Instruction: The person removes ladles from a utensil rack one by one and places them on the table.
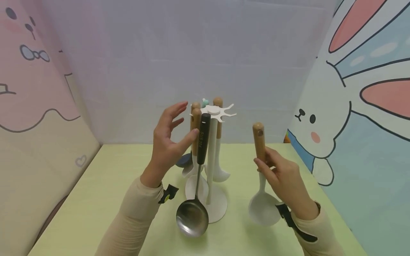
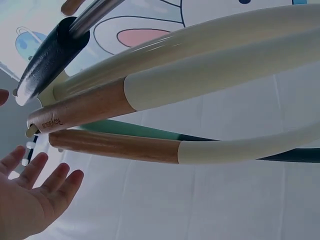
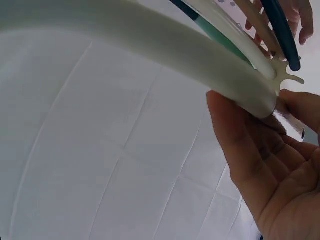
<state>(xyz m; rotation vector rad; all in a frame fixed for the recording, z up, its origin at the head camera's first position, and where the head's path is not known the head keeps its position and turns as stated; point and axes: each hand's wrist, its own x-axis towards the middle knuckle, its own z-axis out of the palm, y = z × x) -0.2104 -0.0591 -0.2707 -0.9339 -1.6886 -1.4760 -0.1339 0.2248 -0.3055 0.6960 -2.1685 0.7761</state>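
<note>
My right hand [image 1: 285, 174] pinches a white ladle [image 1: 264, 209] by its wooden handle, near where the white neck begins. The ladle hangs head down, to the right of a white utensil rack [image 1: 214, 111] with curved hooks. At the rack's left my left hand [image 1: 168, 138] has its fingers spread and holds nothing. Its thumb overlaps the wooden handles beside the black handle of a steel ladle [image 1: 192, 217] on the rack's near side. In the left wrist view, the fingers [image 2: 65, 187] are apart from the wooden-handled utensils [image 2: 90, 105].
Other utensils hang around the rack: a white ladle [image 1: 221, 174] at the back right, a white-headed one [image 1: 196, 188] behind the steel ladle, and a dark blue head [image 1: 183, 160] at the left. The rack's round base [image 1: 221, 209] stands on a pale green table [image 1: 112, 177].
</note>
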